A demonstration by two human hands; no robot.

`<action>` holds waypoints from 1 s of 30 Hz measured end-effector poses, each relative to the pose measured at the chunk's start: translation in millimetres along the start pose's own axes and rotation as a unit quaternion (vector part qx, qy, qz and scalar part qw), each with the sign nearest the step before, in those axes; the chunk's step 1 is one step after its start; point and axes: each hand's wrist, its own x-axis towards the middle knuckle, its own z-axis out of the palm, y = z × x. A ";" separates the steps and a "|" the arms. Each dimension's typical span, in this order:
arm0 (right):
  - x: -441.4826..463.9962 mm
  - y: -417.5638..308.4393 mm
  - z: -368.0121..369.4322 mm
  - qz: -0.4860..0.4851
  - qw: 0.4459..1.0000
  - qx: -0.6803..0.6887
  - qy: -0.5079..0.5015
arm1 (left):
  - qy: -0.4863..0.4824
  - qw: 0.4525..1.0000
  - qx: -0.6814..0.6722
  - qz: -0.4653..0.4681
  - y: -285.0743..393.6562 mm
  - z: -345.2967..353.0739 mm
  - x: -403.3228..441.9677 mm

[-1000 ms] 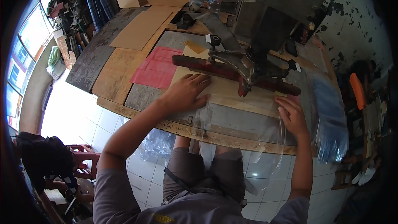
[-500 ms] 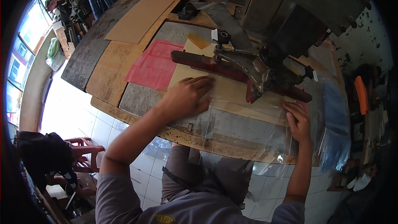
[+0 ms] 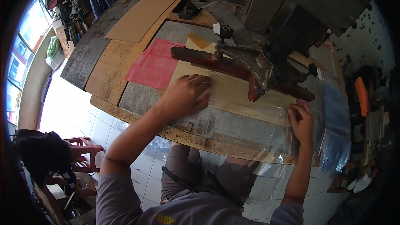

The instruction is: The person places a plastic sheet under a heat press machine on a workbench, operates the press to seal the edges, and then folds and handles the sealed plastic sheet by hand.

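Observation:
A clear plastic sheet point(image 3: 250, 141) stretches between my two hands and hangs over the table's front edge. My left hand point(image 3: 187, 93) has its fingers and thumb closed on the sheet's left side, over a cream sheet point(image 3: 233, 89). My right hand point(image 3: 301, 118) pinches the right side near the cream sheet's far right end. Just beyond my fingers, the long dark red bar point(image 3: 196, 57) of a press point(image 3: 246, 60) spans the cream sheet. Whether the bar touches what lies below, I cannot tell.
Pink sheet material point(image 3: 152, 64) lies left of the bar, with brown cardboard point(image 3: 139, 21) behind it. A stack of clear bluish plastic point(image 3: 336, 129) hangs over the table's right side. Near a red stool point(image 3: 85, 154) at lower left is another person point(image 3: 39, 158).
The press bar and its left knob sit slightly higher than before. My right hand has shifted a little, while both hands stay at the plastic sheet.

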 end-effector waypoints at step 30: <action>-9.1 25.7 -19.1 0.155 0.877 0.447 -0.085 | 0.048 0.995 0.026 -0.078 -1.5 9.1 -6.7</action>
